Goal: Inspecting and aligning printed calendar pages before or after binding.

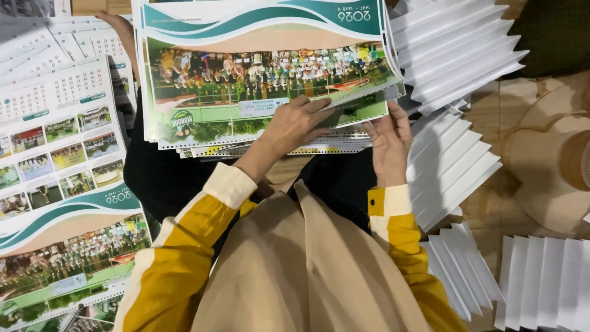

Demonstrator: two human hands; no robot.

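A stack of printed calendar sheets (258, 67) fills the upper middle of the view, lying across the person's lap on dark cloth (160, 178), each sheet showing a group photograph under green and teal wave bands, with a punched lower edge facing the person. To the left a second spread of calendar sheets (58, 184) covers the floor, some showing month grids and small photo tiles, others the same group photograph. On the right, fanned stacks of white cardboard backing pieces (458, 61) lie overlapping on the patterned brown floor (541, 147), with more of them near the lower right corner. The person wears mustard-yellow sleeves with cream cuffs (230, 184) and a tan scarf (307, 270) hanging down the middle. The left hand (295, 126) rests palm down on the lower right part of the top sheet, fingers spread flat and pressing on it, not curled around anything. The right hand (388, 138) is just beside it at the stack's lower right corner, fingers loosely bent, with the fingertips (399, 114) touching the punched edges of the sheets there; whether it pinches a sheet cannot be told.
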